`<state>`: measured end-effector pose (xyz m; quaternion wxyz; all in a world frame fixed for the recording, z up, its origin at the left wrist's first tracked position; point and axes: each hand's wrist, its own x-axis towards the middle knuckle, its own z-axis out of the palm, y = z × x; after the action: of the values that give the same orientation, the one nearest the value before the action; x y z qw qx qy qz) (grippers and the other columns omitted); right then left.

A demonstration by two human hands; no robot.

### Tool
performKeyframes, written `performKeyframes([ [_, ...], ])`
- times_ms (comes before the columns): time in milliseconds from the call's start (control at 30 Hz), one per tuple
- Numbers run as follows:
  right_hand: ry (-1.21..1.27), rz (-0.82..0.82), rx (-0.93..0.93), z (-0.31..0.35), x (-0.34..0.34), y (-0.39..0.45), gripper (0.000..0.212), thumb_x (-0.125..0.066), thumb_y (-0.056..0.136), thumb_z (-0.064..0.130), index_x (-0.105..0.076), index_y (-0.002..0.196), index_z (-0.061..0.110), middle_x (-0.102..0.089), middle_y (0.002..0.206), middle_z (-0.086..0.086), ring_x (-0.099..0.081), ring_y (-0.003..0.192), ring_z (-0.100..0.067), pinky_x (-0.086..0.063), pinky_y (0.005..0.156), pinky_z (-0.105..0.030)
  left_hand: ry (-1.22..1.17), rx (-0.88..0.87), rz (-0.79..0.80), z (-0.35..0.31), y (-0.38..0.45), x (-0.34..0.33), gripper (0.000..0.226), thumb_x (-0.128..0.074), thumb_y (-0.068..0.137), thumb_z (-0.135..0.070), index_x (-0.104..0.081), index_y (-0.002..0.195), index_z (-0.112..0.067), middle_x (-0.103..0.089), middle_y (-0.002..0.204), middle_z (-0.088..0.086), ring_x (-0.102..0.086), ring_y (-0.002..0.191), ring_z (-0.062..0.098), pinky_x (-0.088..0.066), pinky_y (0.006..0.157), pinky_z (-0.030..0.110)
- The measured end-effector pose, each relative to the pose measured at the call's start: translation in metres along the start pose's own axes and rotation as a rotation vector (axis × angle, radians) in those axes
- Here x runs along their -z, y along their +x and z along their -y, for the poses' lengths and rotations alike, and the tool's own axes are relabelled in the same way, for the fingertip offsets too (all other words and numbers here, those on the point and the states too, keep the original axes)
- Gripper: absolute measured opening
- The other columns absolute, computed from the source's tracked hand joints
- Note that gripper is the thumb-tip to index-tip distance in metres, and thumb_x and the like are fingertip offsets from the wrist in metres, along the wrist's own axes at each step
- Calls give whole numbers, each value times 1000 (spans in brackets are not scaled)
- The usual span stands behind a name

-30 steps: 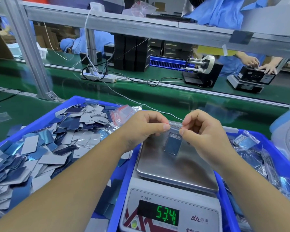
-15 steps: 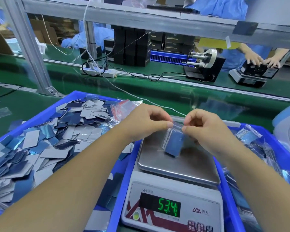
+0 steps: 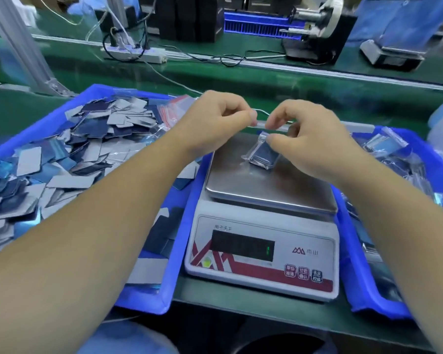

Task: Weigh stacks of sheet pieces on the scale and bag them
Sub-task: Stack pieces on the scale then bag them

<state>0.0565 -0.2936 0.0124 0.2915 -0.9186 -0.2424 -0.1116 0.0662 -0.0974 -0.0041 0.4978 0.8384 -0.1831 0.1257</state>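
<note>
A small clear zip bag (image 3: 262, 156) with dark blue sheet pieces inside hangs tilted over the steel pan of the scale (image 3: 267, 191). Its lower end is at or just above the pan. My right hand (image 3: 307, 146) pinches the bag's top between thumb and forefinger. My left hand (image 3: 216, 121) hovers just left of the bag's top with its fingers curled and thumb against forefinger; no contact with the bag shows. The scale's display (image 3: 242, 246) is dark except for one green mark.
A blue bin (image 3: 149, 301) on the left holds several loose blue and grey sheet pieces (image 3: 62, 159) and empty red-striped zip bags (image 3: 175, 109). A second blue bin (image 3: 376, 309) on the right holds filled bags (image 3: 391, 152). Behind lie a power strip (image 3: 136, 52), cables and another scale.
My left hand has come off the bag's top, which now hangs from my right hand alone, lower and more tilted. The display's 53.4 reading is gone. My view has tipped downward.
</note>
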Motion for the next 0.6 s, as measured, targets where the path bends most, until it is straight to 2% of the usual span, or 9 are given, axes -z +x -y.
performKeyframes([
  [100, 6, 35, 2, 0, 0, 0, 25, -68, 85, 21, -55, 77, 41, -62, 94, 14, -50, 66, 16, -32, 60, -5, -39, 11, 2, -1, 0, 0, 26, -59, 88, -28, -75, 78, -9, -35, 45, -14, -31, 48, 2, -26, 49, 16],
  [133, 11, 40, 2, 0, 0, 0, 25, -68, 86, 22, -55, 77, 41, -62, 95, 14, -50, 66, 14, -32, 59, -5, -42, 14, 3, -1, 0, 0, 28, -59, 87, -29, -75, 77, -8, -36, 48, -13, -32, 50, 2, -27, 51, 19],
  [267, 8, 51, 2, -2, -1, 1, 25, -68, 85, 23, -55, 77, 42, -61, 95, 16, -51, 64, 10, -32, 57, -3, -27, 15, 21, -1, -1, -2, 29, -59, 86, -32, -73, 72, -11, -44, 61, 7, -38, 62, 9, -29, 60, 27],
  [400, 5, 71, -2, -1, 0, 0, 20, -68, 85, 25, -56, 80, 41, -60, 98, 16, -51, 66, 10, -33, 59, -5, -29, 36, 31, 0, -1, -2, 26, -59, 86, -34, -71, 68, -19, -42, 60, 3, -37, 61, 9, -30, 59, 25],
  [500, 3, 110, -12, 0, -1, -1, 10, -68, 81, 43, -60, 87, 39, -59, 101, 14, -49, 69, 11, -34, 65, -14, -29, 51, 49, 0, 0, -4, 26, -59, 85, -34, -69, 65, -23, -42, 60, 1, -38, 62, 10, -29, 61, 27],
  [600, -28, 156, -13, 0, -2, -1, 38, -61, 68, 69, -60, 93, 41, -55, 102, 12, -48, 75, 8, -38, 72, -25, -33, 44, 54, 2, 0, -3, 27, -59, 86, -34, -70, 66, -21, -46, 63, 5, -40, 65, 10, -30, 63, 27],
])
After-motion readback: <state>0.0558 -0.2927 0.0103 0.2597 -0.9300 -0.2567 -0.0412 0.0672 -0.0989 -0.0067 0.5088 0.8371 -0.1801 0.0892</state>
